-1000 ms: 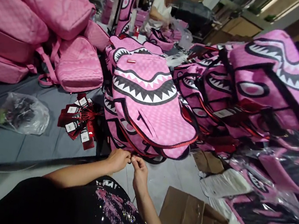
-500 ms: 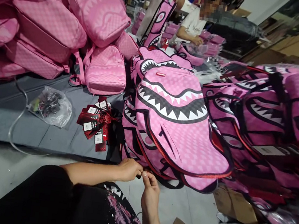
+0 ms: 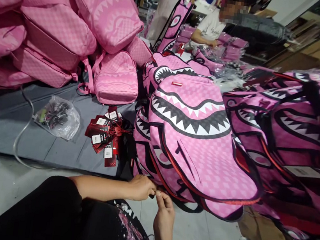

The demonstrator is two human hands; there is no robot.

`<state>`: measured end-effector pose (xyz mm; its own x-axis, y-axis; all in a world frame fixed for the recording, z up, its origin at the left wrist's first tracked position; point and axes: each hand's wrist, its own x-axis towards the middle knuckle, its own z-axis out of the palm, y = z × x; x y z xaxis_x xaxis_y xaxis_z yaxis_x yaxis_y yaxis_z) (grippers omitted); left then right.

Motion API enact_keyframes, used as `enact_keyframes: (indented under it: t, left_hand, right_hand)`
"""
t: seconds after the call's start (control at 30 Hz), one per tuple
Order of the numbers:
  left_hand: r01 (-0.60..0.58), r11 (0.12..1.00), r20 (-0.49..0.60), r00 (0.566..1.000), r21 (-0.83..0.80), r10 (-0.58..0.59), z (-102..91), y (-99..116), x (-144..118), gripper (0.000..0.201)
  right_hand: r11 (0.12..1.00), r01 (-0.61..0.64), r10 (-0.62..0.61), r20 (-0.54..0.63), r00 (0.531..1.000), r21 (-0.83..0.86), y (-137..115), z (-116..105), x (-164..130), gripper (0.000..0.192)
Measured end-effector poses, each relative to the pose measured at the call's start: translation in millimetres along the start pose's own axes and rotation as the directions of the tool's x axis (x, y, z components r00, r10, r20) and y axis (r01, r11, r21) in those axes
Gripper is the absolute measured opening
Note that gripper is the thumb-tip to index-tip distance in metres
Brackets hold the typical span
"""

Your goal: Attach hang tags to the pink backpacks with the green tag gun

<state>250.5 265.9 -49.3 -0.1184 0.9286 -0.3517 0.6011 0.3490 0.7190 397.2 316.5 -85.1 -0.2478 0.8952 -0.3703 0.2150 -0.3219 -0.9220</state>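
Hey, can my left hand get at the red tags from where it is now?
Likely yes. The left hand is at the near edge of the stacked pink backpacks, beside the right hand, but the red tags lie uncovered on the grey table close by, with nothing seen blocking the way.

A pink checkered backpack (image 3: pixel 217 155) lay face up on similar backpacks (image 3: pixel 162 157), its near end jutting past the worktop (image 3: pixel 61 150), showing a black-edged shark mouth with white teeth, a small red label and red edging. At the stack's near side, a small dark piece (image 3: pixel 152 196), too tiny to identify, sat at the left hand's (image 3: pixel 140 188) fingertips.
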Motion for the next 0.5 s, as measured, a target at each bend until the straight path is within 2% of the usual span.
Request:
enact_keyframes:
  t: [0.1, 0.23, 0.37, 0.5]
  left_hand:
    - [-0.004, 0.999, -0.010, 1.000, 0.038, 0.004, -3.2, -1.3, 1.1, 0.019]
    - [-0.058, 0.996, 0.034, 0.998, 0.068, 0.056, -6.4, -3.1, 3.0, 0.017]
    - [-0.058, 0.994, 0.023, 0.998, 0.095, 0.056, -7.1, -6.4, 6.9, 0.022]
    - [-0.134, 0.987, 0.089, 0.988, 0.085, 0.127, -8.3, -11.8, 11.4, 0.017]
  right_hand:
    - [1.000, -0.023, 0.023, -0.021, 1.000, 0.010, -0.8, 2.3, -1.0, 0.043]
    - [0.999, -0.042, 0.043, -0.050, 0.998, 0.023, -1.7, 5.4, -1.5, 0.042]
    - [0.998, -0.060, 0.062, -0.065, 0.996, 0.032, -0.9, 8.6, -2.2, 0.041]
    - [0.995, -0.077, 0.084, -0.108, 0.991, 0.061, 0.3, 12.8, -5.1, 0.039]
